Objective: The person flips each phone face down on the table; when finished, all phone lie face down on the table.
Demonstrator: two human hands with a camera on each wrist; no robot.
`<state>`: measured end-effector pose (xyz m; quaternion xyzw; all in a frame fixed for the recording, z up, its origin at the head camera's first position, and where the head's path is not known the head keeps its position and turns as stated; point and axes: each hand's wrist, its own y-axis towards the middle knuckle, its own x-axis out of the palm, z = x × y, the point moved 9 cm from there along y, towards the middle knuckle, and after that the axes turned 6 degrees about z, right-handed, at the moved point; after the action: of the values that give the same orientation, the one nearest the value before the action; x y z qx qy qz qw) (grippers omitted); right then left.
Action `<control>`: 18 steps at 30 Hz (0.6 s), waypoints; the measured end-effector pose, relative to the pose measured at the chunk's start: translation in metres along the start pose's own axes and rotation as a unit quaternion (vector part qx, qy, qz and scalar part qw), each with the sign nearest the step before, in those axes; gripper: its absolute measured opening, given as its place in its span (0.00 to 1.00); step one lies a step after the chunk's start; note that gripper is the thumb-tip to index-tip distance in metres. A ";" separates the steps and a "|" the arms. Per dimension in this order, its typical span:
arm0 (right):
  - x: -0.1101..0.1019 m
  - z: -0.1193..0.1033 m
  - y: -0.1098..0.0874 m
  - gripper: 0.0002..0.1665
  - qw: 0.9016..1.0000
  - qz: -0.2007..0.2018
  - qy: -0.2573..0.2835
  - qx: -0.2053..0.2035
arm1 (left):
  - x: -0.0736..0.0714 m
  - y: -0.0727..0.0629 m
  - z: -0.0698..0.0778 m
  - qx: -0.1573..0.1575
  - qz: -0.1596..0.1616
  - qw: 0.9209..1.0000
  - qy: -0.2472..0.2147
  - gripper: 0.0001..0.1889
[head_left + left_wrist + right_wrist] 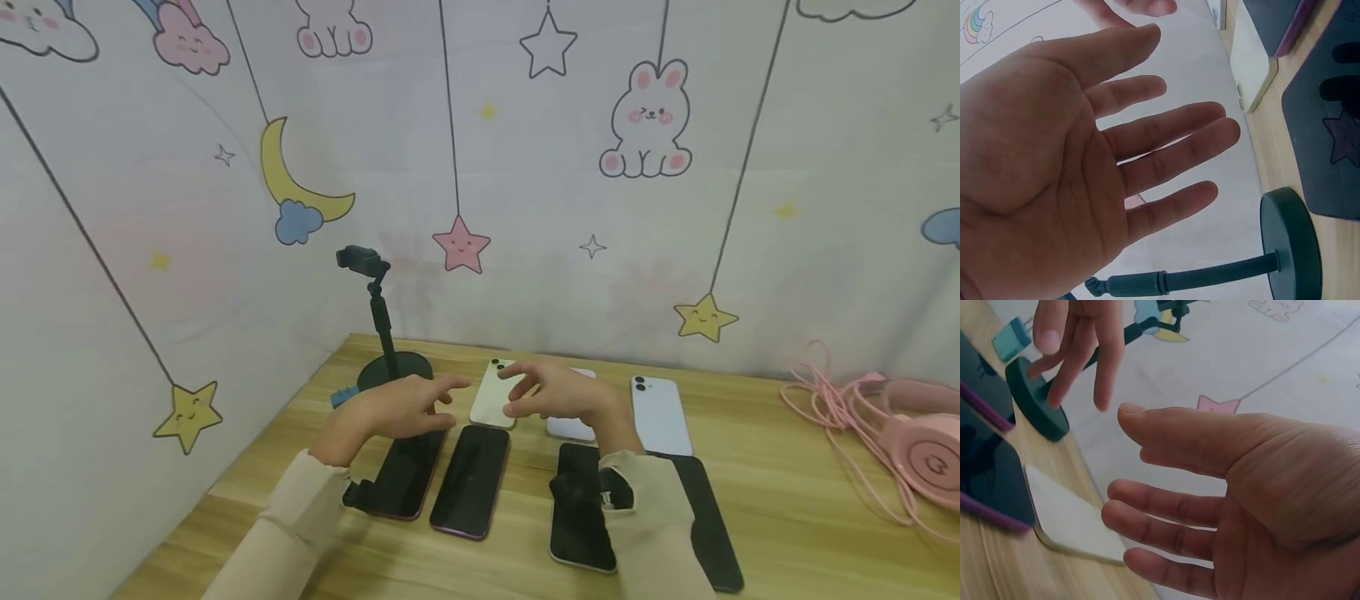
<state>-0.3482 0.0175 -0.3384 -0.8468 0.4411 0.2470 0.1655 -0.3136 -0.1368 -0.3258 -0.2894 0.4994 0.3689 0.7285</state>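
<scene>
My left hand (403, 407) hovers above the left dark-screened phone (405, 487), fingers loosely spread and holding nothing. To its right my right hand (564, 392) is raised over a pale lavender phone (572, 430), partly covering it; its relaxed fingers are bare too. Between the hands, toward the back, lies a pale green phone (489, 407) face down. A white phone (663, 421) lies further right. In front are a second dark phone (471, 482), a third (577, 537) and a fourth (712, 533), the last two partly hidden by the right forearm. Both wrist views show loosely extended fingers.
A dark green phone stand (381, 321) rises from a round base at the back left, beside a small blue object (344, 396). Pink headphones (926, 442) with a tangled pink cable (840, 408) lie at the right. A patterned curtain (555, 167) hangs behind the wooden table (787, 500).
</scene>
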 end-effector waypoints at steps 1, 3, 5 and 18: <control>0.004 -0.001 0.001 0.34 1.000 -0.008 0.005 0.000 | 0.000 -0.001 0.001 0.002 0.001 1.000 0.003 0.30; 0.011 -0.002 0.002 0.34 1.000 -0.023 0.011 0.004 | 0.001 -0.001 0.002 0.007 0.001 1.000 0.006 0.29; 0.018 -0.004 0.004 0.34 0.999 -0.038 0.012 0.008 | 0.001 -0.002 0.002 0.002 0.001 1.000 0.007 0.30; 0.048 -0.028 0.014 0.35 0.996 -0.086 0.009 -0.018 | -0.006 -0.009 -0.009 -0.070 -0.039 0.996 0.031 0.29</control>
<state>-0.3288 -0.0357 -0.3434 -0.8865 0.3637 0.2324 0.1667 -0.3121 -0.1507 -0.3225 -0.3705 0.4830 0.3652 0.7044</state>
